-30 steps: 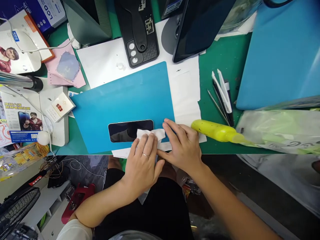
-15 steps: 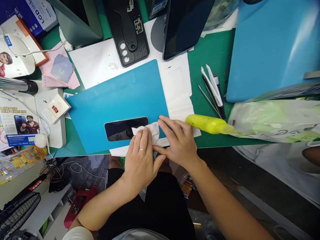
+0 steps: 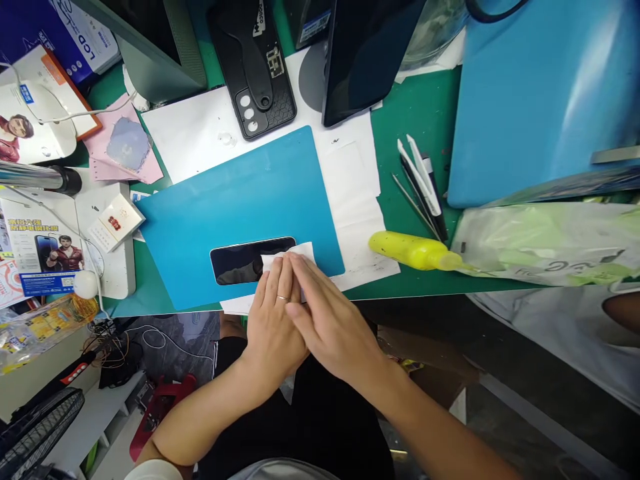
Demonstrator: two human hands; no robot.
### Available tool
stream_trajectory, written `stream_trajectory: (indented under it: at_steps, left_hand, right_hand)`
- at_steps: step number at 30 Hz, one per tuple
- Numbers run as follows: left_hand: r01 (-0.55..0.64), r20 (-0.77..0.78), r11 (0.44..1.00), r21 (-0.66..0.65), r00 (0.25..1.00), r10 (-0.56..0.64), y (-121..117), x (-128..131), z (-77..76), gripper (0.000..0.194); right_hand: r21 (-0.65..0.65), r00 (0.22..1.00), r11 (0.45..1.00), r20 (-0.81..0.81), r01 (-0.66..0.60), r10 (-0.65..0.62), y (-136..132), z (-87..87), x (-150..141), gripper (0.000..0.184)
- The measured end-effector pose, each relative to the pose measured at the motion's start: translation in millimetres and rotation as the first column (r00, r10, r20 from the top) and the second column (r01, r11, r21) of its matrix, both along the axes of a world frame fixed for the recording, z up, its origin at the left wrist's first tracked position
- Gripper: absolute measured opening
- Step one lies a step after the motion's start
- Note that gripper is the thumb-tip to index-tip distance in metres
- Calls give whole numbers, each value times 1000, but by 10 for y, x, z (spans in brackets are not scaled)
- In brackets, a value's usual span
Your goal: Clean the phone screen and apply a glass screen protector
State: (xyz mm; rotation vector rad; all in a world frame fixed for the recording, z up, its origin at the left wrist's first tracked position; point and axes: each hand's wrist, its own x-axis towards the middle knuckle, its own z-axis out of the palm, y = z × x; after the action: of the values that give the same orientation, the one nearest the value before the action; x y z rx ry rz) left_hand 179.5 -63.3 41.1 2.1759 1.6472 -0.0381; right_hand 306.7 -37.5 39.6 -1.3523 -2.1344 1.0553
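A dark phone [image 3: 240, 261] lies screen up on a blue mat [image 3: 235, 207] near the table's front edge. A white wipe [image 3: 296, 253] covers the phone's right end. My left hand [image 3: 273, 313], a ring on one finger, lies flat with fingers stretched over the wipe. My right hand [image 3: 330, 320] rests partly on top of the left hand, its fingers also flat and pointing at the wipe. Most of the wipe is hidden under both hands.
A yellow squeeze bottle [image 3: 415, 251] lies right of the mat. Pens and tweezers [image 3: 420, 183] lie behind it. A black phone case [image 3: 255, 67], a dark tablet [image 3: 365, 53], a blue pad [image 3: 545, 93] and a plastic bag [image 3: 545, 240] fill the back and right. Boxes and leaflets [image 3: 45, 247] crowd the left.
My right hand has slid left from beside the wipe and now overlaps my left hand. The left hand stays pressed on the wipe over the phone's right end.
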Motion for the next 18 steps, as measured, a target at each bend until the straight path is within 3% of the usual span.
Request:
stream_trajectory:
  at_steps: [4, 10, 18]
  left_hand:
    - [-22, -37, 998, 51, 999, 24, 14, 19, -3, 62]
    - [-11, -59, 1000, 7, 998, 11, 31, -18, 41, 61]
    - [8, -55, 999, 47, 998, -5, 53, -74, 2, 61]
  right_hand:
    - [-33, 993, 996, 89, -79, 81, 8, 1, -100, 90]
    - [-31, 986, 995, 138, -96, 99, -9, 54, -173, 92]
    - [-28, 978, 997, 193, -73, 77, 21, 66, -279, 92]
